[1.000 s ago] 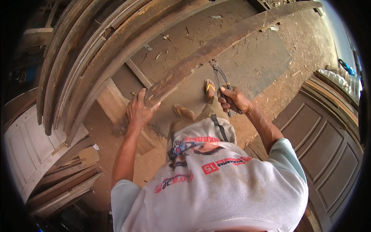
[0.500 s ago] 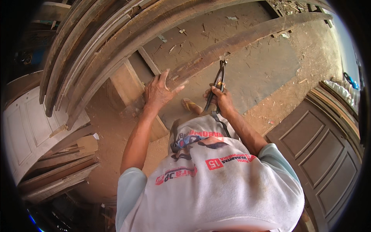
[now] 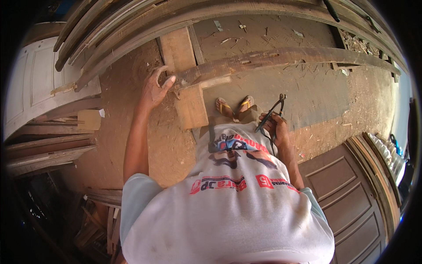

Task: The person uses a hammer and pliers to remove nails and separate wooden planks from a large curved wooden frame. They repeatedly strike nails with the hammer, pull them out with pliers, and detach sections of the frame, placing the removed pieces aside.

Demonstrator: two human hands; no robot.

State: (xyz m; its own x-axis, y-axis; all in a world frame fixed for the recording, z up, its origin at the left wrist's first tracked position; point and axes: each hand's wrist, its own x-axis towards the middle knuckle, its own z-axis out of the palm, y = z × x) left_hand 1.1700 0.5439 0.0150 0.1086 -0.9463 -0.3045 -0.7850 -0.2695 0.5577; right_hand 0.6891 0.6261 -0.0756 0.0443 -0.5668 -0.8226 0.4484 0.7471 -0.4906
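Observation:
A long, worn wooden beam (image 3: 259,60) lies crosswise in front of me, with gouged spots on its upper face. My left hand (image 3: 154,89) is at the beam's left end, fingers curved and apart, holding nothing; whether it touches the wood I cannot tell. In my right hand (image 3: 276,127) is a pair of dark pincers (image 3: 279,104), held by the handles in front of my right hip. Their jaws point away from me, apart from the beam. A wooden block (image 3: 190,105) lies under the beam's left end.
Long boards (image 3: 127,44) are stacked beyond the beam. A white panelled door (image 3: 37,79) and wood offcuts (image 3: 52,143) stand at left. A brown panelled door (image 3: 343,189) leans at right. Wood splinters (image 3: 228,40) litter the ground by my sandalled feet (image 3: 235,105).
The pincers have come away from the beam's near edge, back toward my body, and their handles spread wider. My left hand has slipped off the beam's top to beside its end. The view has turned.

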